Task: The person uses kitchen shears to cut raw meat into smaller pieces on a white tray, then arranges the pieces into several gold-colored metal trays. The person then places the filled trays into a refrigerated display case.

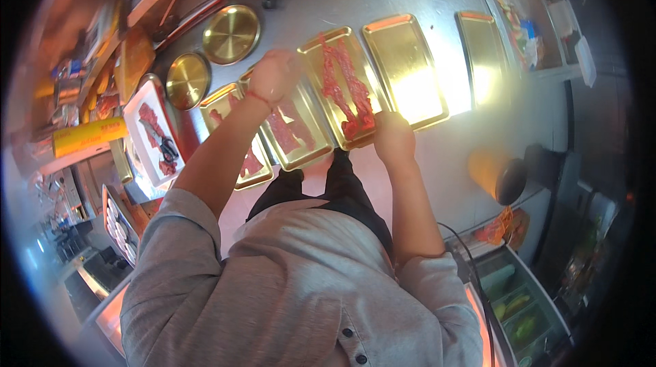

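My left hand (pixel 275 76), blurred, is over the far end of a gold metal tray (pixel 324 142) with flat slices of raw red meat (pixel 288 126). Its fingertips are indistinct. The back of my right hand (pixel 394 136) hides its fingers at the near right corner of another gold tray (pixel 306 54), close to the ends of two long strips of raw meat (pixel 348 72). I cannot tell whether it grips the tray or the meat. At the left, partly behind my left forearm, a third gold tray (pixel 259 181) also holds meat slices.
To the right lie two bare gold trays (pixel 405 54) (pixel 476 34). Round gold plates (pixel 231 34) (pixel 188 80) sit at the back left. Scissors (pixel 166 149) rest on meat in a white tray (pixel 141 103). A yellow cylindrical container (pixel 484 169) stands at right; a black cable (pixel 476 264) hangs nearby.
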Motion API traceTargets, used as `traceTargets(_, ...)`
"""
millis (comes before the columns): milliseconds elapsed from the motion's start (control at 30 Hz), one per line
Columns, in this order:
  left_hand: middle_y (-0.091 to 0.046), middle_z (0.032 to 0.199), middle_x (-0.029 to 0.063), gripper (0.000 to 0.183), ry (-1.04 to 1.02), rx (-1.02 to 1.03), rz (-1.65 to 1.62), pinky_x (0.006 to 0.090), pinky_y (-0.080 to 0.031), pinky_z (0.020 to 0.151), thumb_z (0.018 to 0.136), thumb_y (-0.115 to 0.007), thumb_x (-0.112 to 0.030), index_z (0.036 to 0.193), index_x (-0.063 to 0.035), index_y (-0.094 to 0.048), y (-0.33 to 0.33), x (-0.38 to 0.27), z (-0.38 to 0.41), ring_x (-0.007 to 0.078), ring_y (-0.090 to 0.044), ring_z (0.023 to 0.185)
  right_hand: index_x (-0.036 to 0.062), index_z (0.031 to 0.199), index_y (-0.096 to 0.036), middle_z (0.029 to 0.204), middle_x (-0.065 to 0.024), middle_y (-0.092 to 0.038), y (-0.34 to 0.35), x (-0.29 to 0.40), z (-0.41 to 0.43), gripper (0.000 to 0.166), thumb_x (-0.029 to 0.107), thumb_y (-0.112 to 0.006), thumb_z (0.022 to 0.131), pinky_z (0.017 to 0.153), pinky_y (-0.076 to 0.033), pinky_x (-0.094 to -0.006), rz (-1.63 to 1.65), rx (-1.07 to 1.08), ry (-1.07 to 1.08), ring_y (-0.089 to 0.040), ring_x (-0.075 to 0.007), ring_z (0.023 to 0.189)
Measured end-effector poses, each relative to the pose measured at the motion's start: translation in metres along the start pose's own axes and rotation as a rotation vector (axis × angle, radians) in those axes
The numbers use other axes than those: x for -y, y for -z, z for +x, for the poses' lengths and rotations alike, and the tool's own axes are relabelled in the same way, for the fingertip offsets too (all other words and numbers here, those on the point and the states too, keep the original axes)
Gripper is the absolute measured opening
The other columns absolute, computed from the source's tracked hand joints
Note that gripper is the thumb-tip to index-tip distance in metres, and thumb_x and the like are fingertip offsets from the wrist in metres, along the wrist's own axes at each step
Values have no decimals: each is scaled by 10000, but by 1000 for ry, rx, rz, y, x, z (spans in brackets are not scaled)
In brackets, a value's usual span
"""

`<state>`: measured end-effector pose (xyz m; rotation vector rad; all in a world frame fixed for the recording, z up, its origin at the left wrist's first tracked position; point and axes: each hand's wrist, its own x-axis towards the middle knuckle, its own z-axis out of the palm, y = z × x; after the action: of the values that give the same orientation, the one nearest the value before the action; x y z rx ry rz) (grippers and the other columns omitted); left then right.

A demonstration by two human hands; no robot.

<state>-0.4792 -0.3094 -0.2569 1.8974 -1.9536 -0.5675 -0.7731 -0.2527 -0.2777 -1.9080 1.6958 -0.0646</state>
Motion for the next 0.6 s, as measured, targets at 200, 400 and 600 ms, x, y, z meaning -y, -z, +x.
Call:
traceTargets(200, -660, 931, 191, 225, 211, -51, 20, 423, -520, 771, 853, -672, -233, 982, -49, -693, 66, 66, -143, 357, -640, 832, 20, 943, -676, 934, -175, -662, -33, 9, 10, 224, 209, -557, 924, 772, -522, -460, -266, 42, 203, -655, -341, 889)
traceTargets(400, -690, 862, 184, 175, 587, -257, 14, 441, -525, 808, 799, -718, -176, 863, -14, -706, 103, 158, -289, 369, -656, 877, 53, 1080, -691, 948, -199, -700, -84, -39, 15, 288, 272, -551, 957, 883, -513, -454, -299, -91, 245, -657, -369, 976)
traceTargets(600, -726, 873, 120, 143, 557, -523, 38, 377, -547, 810, 831, -716, -142, 821, -3, -683, 110, 253, -377, 290, -710, 883, 26, 860, -717, 908, -195, -694, -44, 73, -14, 147, 164, -695, 813, 771, -535, -457, -164, 47, 212, -667, -366, 852)
